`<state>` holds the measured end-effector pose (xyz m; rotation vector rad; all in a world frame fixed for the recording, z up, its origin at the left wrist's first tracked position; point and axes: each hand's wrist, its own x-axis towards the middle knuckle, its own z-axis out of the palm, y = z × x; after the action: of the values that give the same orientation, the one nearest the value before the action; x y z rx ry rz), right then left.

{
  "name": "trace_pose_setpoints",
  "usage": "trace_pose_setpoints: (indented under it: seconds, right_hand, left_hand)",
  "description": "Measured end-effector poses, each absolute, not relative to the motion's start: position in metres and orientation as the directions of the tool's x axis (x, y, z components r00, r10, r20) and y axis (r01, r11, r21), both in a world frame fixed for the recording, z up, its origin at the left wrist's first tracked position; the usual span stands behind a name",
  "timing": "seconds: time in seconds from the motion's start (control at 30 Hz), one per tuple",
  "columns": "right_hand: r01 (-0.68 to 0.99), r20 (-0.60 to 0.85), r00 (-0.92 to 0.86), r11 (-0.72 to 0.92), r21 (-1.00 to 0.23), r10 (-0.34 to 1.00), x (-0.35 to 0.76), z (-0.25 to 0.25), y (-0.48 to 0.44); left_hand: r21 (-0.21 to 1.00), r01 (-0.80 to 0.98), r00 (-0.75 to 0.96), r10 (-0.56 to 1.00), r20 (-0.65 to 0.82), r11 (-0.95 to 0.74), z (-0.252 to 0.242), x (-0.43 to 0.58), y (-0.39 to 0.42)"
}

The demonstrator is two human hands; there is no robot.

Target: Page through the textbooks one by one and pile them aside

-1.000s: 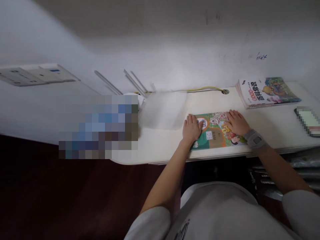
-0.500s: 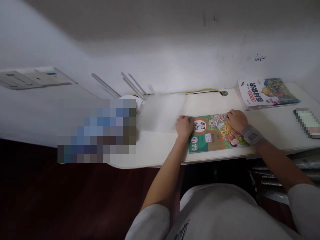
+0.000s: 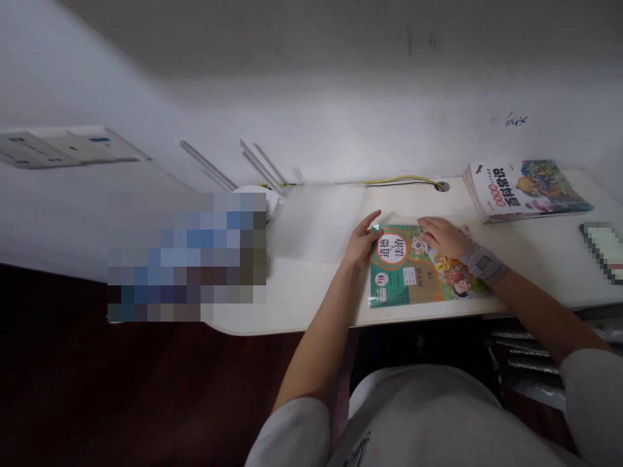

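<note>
A textbook [image 3: 418,279] with a green and tan cover, Chinese title and colourful drawings lies flat on the white desk. My left hand [image 3: 363,241] is at its upper left corner, thumb at the cover's edge and forefinger stretched out away from it. Across the upper part of the cover lies my right hand [image 3: 444,237], its fingers extended and a grey band on the wrist. A translucent sheet [image 3: 316,220] lies left of the book, close to my left hand. Clear film shows faintly along the book's far edge; where it attaches, I cannot tell.
A stack of books [image 3: 530,188] stands at the back right. A phone [image 3: 606,250], partly blurred, lies at the right. Yellow and black cables [image 3: 403,179] run along the wall to a desk hole [image 3: 442,187]. A pixelated area covers the desk's left end.
My left hand has loosened from the book's corner, its forefinger now stretched out. My right hand has slid left along the upper edge onto the cover. The view has shifted slightly.
</note>
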<state>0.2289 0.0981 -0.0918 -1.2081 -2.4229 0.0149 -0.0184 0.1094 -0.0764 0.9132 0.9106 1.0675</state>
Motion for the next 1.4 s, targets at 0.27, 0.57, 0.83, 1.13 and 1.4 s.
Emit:
trace_pose_setpoints:
  seconds: [0.27,0.57,0.83,1.13,1.4]
  right_hand:
    - [0.788,0.398,-0.382,0.519,-0.330,0.834,0.272,-0.100,0.095]
    - [0.923,0.512,-0.084,0.261,-0.282,0.855,0.299,-0.103,0.091]
    - [0.853,0.444,-0.288,0.438,-0.284,0.849,0.296,-0.072,0.080]
    - [0.484,0.157,-0.109,0.190,-0.854,0.982,0.307,-0.041,0.067]
    - [0.345,0.020,0.169,-0.040,-0.938,0.985,0.291,-0.061,0.086]
  left_hand:
    - [0.869,-0.360,0.267,0.930,-0.252,0.339,-0.079,-0.023,0.111]
    - [0.913,-0.329,0.248,0.955,-0.163,0.241,-0.076,-0.026,0.108]
    - [0.931,-0.301,0.196,0.969,-0.150,0.205,-0.069,-0.026,0.104]
    - [0.987,-0.135,0.114,0.991,-0.072,0.088,-0.057,-0.036,0.102]
    - [0.950,-0.184,0.188,0.958,-0.218,0.252,-0.060,-0.027,0.107]
